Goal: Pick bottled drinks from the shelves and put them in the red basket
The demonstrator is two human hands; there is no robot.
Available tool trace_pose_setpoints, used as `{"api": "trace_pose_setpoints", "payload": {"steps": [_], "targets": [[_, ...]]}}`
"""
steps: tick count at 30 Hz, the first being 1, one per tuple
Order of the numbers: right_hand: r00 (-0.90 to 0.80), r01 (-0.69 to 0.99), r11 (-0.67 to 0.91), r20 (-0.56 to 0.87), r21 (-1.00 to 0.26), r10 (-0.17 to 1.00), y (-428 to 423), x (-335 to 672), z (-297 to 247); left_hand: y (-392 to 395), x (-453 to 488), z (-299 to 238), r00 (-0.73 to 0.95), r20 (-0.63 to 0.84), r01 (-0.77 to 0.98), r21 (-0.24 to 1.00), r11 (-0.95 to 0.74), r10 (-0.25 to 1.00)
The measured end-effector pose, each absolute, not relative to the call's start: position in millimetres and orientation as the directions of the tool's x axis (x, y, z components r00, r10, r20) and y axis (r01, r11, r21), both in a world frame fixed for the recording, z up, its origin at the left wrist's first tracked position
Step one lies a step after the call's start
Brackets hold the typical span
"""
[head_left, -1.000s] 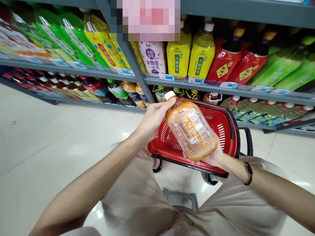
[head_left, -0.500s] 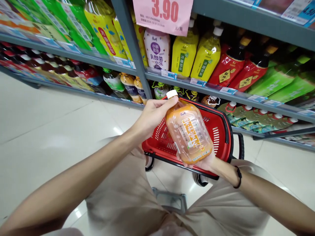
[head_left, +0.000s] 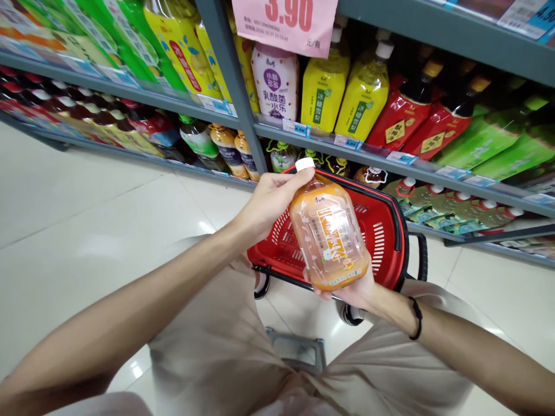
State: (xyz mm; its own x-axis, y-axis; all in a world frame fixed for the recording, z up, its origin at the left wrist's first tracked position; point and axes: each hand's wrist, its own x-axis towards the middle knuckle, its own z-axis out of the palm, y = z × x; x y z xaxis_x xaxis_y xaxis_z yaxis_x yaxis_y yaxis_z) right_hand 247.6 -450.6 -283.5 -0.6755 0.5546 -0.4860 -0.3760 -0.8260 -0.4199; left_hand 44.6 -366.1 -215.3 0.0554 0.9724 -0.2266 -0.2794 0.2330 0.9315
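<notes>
A large drink bottle [head_left: 332, 242] with an orange label and white cap is tilted between my two hands, its label facing up at me. My left hand [head_left: 277, 202] grips it round the neck, the thumb lying just under the cap. From below, my right hand [head_left: 358, 289] supports the base; most of its fingers are hidden behind the bottle. Beneath the bottle is a red shopping basket [head_left: 281, 263] with slotted sides and a black rim, standing on the floor between my feet and the shelf.
Shelves [head_left: 243, 75] of drink bottles run across the front. Yellow bottles [head_left: 323, 92] and red-labelled bottles [head_left: 399, 115] stand on the middle tier. A pink price sign [head_left: 286, 26] hangs above them. The basket's black handle [head_left: 420, 257] sticks out at right. Pale tiled floor [head_left: 87, 214] lies at left.
The bottle has turned slightly more upright, and its lower end has shifted a little to the left with my right hand. Both hands keep their hold.
</notes>
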Motion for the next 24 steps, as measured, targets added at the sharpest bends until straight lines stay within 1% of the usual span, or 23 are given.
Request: {"api": "trace_pose_setpoints", "payload": {"steps": [2,5,14,20,24], "targets": [[-0.664,-0.395,-0.819,-0.487,-0.416,0.567,-453,249,-286,-366,48,-218,0.050,-0.225,-0.281,0.932,0.229,0.973],[-0.665,-0.383,-0.833,-0.507,-0.398,0.548,-453,252,-289,-366,54,-224,0.032,-0.240,-0.297,0.925,0.238,0.970],[-0.647,-0.410,-0.841,-0.537,-0.352,0.541,-457,251,-305,-363,57,-235,0.022,-0.359,-0.315,0.883,0.347,0.933],[-0.660,-0.384,-0.850,-0.537,-0.360,0.525,-455,251,-306,-365,55,-236,0.026,-0.373,-0.341,0.869,0.359,0.928],[-0.638,-0.384,-0.846,-0.555,-0.370,0.533,-455,248,-302,-368,51,-236,0.024,-0.352,-0.328,0.881,0.340,0.936]]}}
